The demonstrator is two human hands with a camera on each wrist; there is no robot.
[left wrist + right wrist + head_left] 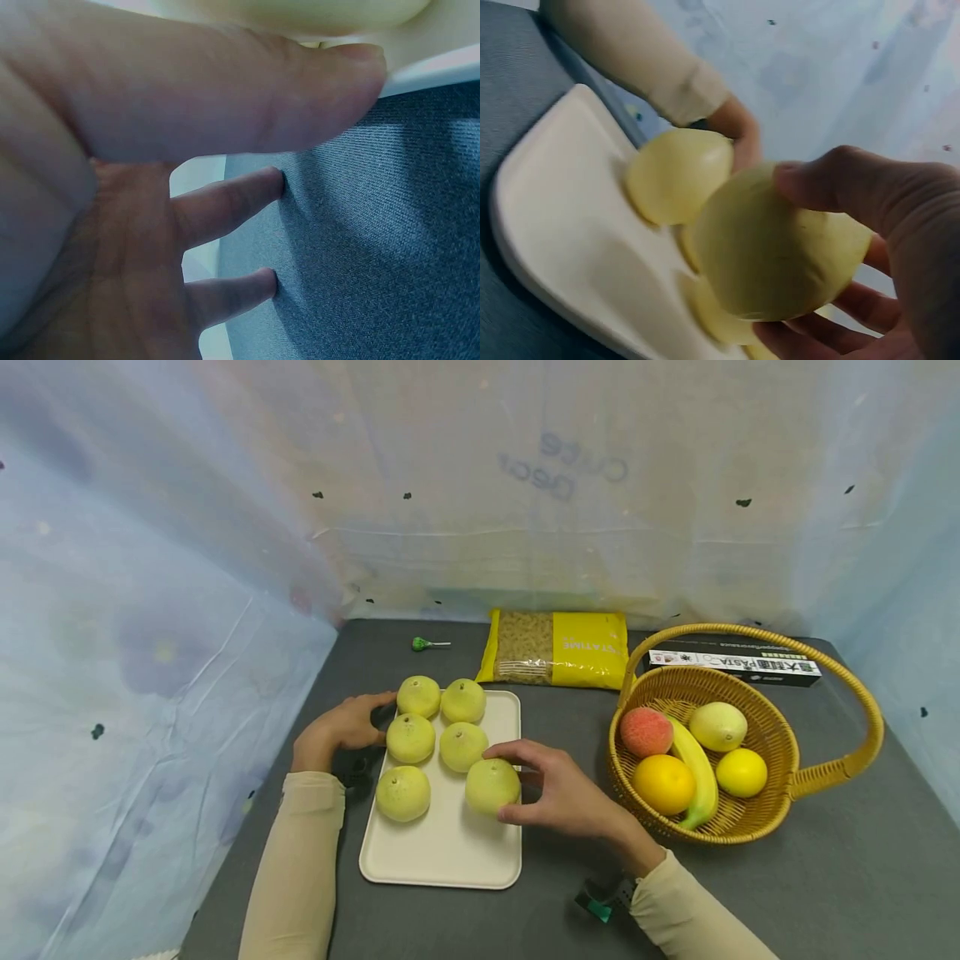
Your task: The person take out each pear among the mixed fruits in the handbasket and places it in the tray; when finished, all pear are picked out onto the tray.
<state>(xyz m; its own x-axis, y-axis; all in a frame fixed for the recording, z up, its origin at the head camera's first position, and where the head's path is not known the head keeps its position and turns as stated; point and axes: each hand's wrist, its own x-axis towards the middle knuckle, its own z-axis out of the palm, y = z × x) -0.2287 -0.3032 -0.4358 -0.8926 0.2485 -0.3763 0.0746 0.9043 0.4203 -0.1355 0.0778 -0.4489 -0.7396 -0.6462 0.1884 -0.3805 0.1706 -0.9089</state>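
A round yellow-green fruit (492, 787) is held by my right hand (558, 789), thumb on the near side and fingers around the far side. In the right wrist view this fruit (769, 244) hangs over the cream tray (570, 195). Several like fruits sit on the tray (442, 860), three along its left side and two in the second column. At the tray's left edge rests my left hand (347, 724), beside the far-left fruits. The left wrist view shows its thumb along the tray rim and two fingertips (271, 182) down on the dark tabletop.
To the right stands a wicker basket (787, 752) with a tall handle, holding a peach (647, 732), an orange (663, 785), a banana (696, 768) and two yellow fruits. A pasta bag (555, 649), a black pasta box (735, 664) and a green lollipop (422, 644) lie at the back.
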